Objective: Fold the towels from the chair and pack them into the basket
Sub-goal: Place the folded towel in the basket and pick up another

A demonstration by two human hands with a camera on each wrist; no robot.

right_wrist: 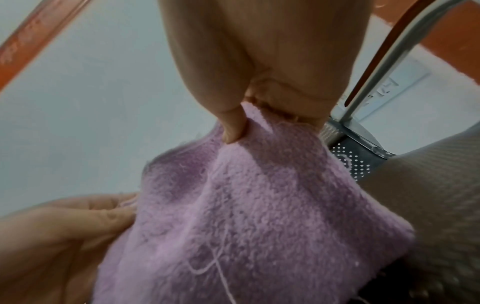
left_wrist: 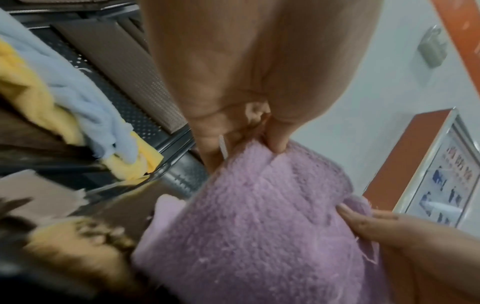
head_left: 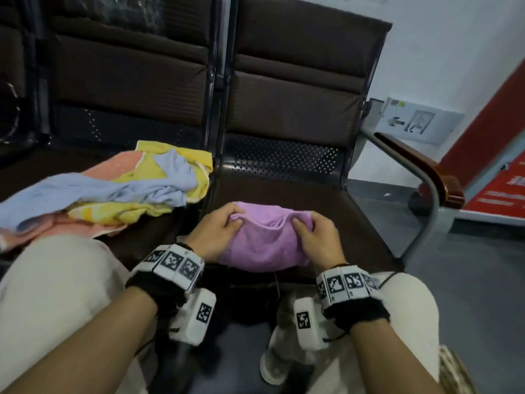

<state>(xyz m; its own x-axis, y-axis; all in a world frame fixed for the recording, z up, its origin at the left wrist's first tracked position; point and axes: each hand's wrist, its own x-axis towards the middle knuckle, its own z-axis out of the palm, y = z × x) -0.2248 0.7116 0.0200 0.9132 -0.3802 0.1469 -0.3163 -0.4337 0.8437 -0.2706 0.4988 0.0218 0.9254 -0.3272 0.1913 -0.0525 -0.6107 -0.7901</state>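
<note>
A folded purple towel point(head_left: 264, 240) hangs between my two hands above the front of the right-hand chair seat point(head_left: 355, 223). My left hand point(head_left: 224, 226) pinches its upper left corner, thumb on top, and my right hand point(head_left: 312, 228) pinches the upper right corner. The left wrist view shows the purple towel point(left_wrist: 259, 226) pinched by the left hand point(left_wrist: 270, 139). In the right wrist view the right hand point(right_wrist: 241, 121) pinches the purple towel point(right_wrist: 246, 216), from which a loose thread dangles. Unfolded towels in blue, yellow and pink form a pile point(head_left: 113, 191) on the left seat.
Two dark brown chairs stand side by side against a white wall; the right one has a grey armrest point(head_left: 426, 172) with a wooden top. My knees in light trousers point(head_left: 56, 294) are close to the seats. A woven edge, perhaps the basket point(head_left: 454, 368), shows at the bottom right.
</note>
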